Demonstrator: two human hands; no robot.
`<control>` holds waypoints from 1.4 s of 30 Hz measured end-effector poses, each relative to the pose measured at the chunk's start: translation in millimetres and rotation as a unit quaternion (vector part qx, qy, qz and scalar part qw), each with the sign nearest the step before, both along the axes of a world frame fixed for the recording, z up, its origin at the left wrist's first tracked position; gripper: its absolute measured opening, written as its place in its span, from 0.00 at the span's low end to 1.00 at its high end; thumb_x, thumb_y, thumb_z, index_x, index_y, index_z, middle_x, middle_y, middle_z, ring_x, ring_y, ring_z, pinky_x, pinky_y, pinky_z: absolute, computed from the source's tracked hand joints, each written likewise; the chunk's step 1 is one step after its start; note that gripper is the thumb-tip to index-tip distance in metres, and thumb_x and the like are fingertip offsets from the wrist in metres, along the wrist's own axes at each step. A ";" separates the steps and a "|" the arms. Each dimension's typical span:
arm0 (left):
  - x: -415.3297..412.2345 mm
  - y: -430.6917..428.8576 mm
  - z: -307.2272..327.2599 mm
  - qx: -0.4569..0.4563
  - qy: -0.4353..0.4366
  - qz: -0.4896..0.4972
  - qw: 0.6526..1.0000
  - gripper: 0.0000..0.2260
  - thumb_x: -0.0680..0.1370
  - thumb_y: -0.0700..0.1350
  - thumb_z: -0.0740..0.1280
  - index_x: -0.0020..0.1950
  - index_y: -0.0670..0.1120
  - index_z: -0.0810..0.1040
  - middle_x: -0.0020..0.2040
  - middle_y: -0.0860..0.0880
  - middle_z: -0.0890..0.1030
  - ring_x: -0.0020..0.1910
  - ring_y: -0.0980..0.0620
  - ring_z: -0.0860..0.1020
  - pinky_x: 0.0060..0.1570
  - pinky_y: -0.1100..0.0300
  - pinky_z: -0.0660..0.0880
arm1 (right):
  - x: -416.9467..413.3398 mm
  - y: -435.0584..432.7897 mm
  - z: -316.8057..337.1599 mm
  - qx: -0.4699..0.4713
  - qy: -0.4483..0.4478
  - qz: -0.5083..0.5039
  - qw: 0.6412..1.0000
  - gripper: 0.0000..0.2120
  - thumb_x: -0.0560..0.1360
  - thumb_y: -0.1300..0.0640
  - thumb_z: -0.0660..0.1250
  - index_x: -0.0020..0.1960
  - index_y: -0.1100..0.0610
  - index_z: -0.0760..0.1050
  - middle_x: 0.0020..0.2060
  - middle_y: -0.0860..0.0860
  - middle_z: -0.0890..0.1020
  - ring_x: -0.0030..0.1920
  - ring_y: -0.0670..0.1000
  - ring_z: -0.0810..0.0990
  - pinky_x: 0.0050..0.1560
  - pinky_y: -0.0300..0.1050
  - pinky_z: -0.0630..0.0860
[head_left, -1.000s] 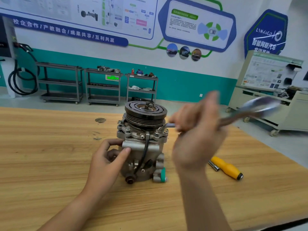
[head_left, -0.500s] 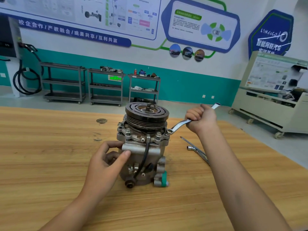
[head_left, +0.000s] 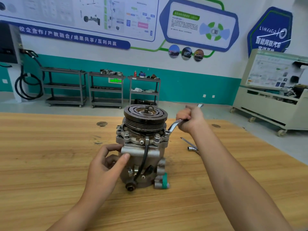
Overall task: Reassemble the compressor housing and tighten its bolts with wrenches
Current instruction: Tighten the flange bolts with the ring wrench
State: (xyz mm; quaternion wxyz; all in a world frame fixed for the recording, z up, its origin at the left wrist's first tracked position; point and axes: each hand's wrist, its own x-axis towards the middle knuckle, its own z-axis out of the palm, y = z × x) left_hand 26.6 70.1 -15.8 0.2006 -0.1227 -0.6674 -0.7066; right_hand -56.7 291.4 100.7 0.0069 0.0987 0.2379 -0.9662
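Note:
The grey metal compressor (head_left: 146, 157) stands upright on the wooden table (head_left: 50, 147), its dark grooved pulley (head_left: 145, 117) on top and several bolts around the upper flange. My left hand (head_left: 106, 165) grips the housing's left side, thumb across the front. My right hand (head_left: 191, 119) grips a silver ring wrench (head_left: 174, 125) whose ring end sits on the bolt (head_left: 167, 132) at the flange's right corner. The wrench's far tip pokes out above my fist.
Another metal wrench (head_left: 191, 147) lies on the table right of the compressor, partly behind my right forearm. Grey shelving carts (head_left: 106, 89) stand along the far wall. A cream equipment cart on wheels (head_left: 270, 104) is at the right.
A second ago my right hand was raised close to the camera swinging the wrench. It has since moved down and away, set the ring end on the right flange bolt and stayed there. Left hand unchanged.

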 end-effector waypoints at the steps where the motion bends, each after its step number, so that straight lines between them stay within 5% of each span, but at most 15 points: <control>1: -0.1 -0.5 -0.3 -0.001 0.000 0.000 1.000 0.10 0.73 0.36 0.69 0.46 0.51 0.76 0.37 0.43 0.81 0.35 0.54 0.80 0.42 0.54 0.76 | 0.9 0.2 7.3 0.033 0.014 -0.003 0.999 0.30 0.80 0.56 0.55 0.19 0.55 0.58 0.14 0.46 0.58 0.12 0.45 0.56 0.13 0.33 0.52; 6: -1.5 -1.7 -1.8 -0.007 0.001 0.001 1.000 0.12 0.73 0.38 0.69 0.44 0.55 0.77 0.39 0.44 0.81 0.37 0.52 0.81 0.39 0.60 0.78 | 0.7 -8.8 23.7 0.120 0.020 0.016 0.992 0.29 0.80 0.56 0.55 0.21 0.54 0.57 0.15 0.46 0.57 0.13 0.45 0.54 0.13 0.33 0.51; 14: -1.4 -1.5 -1.2 -0.004 0.000 0.008 1.000 0.10 0.72 0.37 0.69 0.45 0.52 0.77 0.37 0.42 0.81 0.37 0.49 0.80 0.45 0.46 0.76 | -7.5 -13.2 5.4 0.052 0.022 0.075 0.996 0.29 0.80 0.56 0.55 0.20 0.55 0.57 0.14 0.47 0.58 0.12 0.45 0.56 0.12 0.34 0.52; 20: -0.7 0.2 -0.1 -0.003 0.003 0.012 1.000 0.10 0.73 0.37 0.69 0.46 0.53 0.77 0.37 0.40 0.81 0.39 0.45 0.81 0.47 0.43 0.76 | 19.9 4.9 -21.4 -0.096 0.041 -0.091 0.990 0.25 0.81 0.56 0.54 0.25 0.54 0.57 0.16 0.46 0.58 0.13 0.45 0.56 0.15 0.32 0.54; 26: 0.9 2.0 0.8 -0.006 0.007 0.019 1.000 0.10 0.73 0.36 0.69 0.47 0.51 0.76 0.37 0.40 0.81 0.36 0.52 0.79 0.45 0.45 0.76 | 88.5 -11.6 -39.1 0.035 0.187 -0.267 0.945 0.27 0.81 0.54 0.53 0.22 0.52 0.60 0.18 0.47 0.59 0.20 0.47 0.61 0.26 0.35 0.69; 29: 0.8 1.5 0.3 -0.010 0.007 0.018 1.000 0.10 0.73 0.37 0.69 0.47 0.51 0.76 0.36 0.40 0.81 0.36 0.53 0.80 0.43 0.48 0.76 | 118.7 -41.2 -61.8 0.201 0.311 -0.332 0.868 0.24 0.77 0.53 0.57 0.22 0.50 0.66 0.20 0.45 0.66 0.24 0.46 0.66 0.37 0.38 0.75; 32: -0.6 0.2 -2.4 -0.008 0.009 0.013 1.000 0.10 0.73 0.37 0.69 0.47 0.52 0.76 0.35 0.41 0.81 0.35 0.54 0.80 0.41 0.52 0.76 | 126.3 -78.5 -78.1 0.405 0.409 -0.398 0.714 0.15 0.72 0.57 0.59 0.27 0.53 0.66 0.24 0.44 0.69 0.29 0.44 0.68 0.37 0.37 0.73; 35: -1.5 -0.3 -1.9 -0.008 0.009 0.002 1.000 0.11 0.73 0.35 0.69 0.46 0.51 0.75 0.32 0.47 0.81 0.33 0.58 0.79 0.37 0.60 0.75 | 115.5 -107.1 -81.3 0.533 0.458 -0.467 0.537 0.18 0.73 0.63 0.62 0.26 0.58 0.61 0.23 0.51 0.63 0.28 0.48 0.62 0.31 0.45 0.64; 37: -0.3 0.1 2.3 -0.005 0.013 -0.010 1.000 0.09 0.70 0.43 0.72 0.43 0.51 0.73 0.31 0.54 0.80 0.31 0.61 0.76 0.33 0.67 0.73 | 105.8 -124.4 -75.8 0.604 0.439 -0.483 0.458 0.20 0.73 0.62 0.64 0.24 0.59 0.62 0.23 0.51 0.63 0.29 0.49 0.60 0.34 0.43 0.61; 40: 2.2 -0.4 6.7 -0.055 0.041 0.014 0.998 0.14 0.67 0.58 0.65 0.40 0.49 0.70 0.30 0.57 0.77 0.28 0.62 0.73 0.28 0.71 0.67 | 98.8 -135.9 -66.6 0.655 0.392 -0.485 0.425 0.21 0.73 0.59 0.65 0.24 0.59 0.64 0.22 0.51 0.66 0.27 0.51 0.64 0.34 0.46 0.64; 42: 1.5 -0.6 6.0 -0.054 0.046 0.020 0.997 0.08 0.71 0.47 0.70 0.42 0.48 0.72 0.30 0.57 0.79 0.28 0.62 0.74 0.26 0.71 0.68 | 101.2 -131.1 -61.3 0.621 0.405 -0.503 0.444 0.21 0.74 0.61 0.64 0.24 0.60 0.63 0.21 0.52 0.65 0.26 0.50 0.62 0.31 0.48 0.65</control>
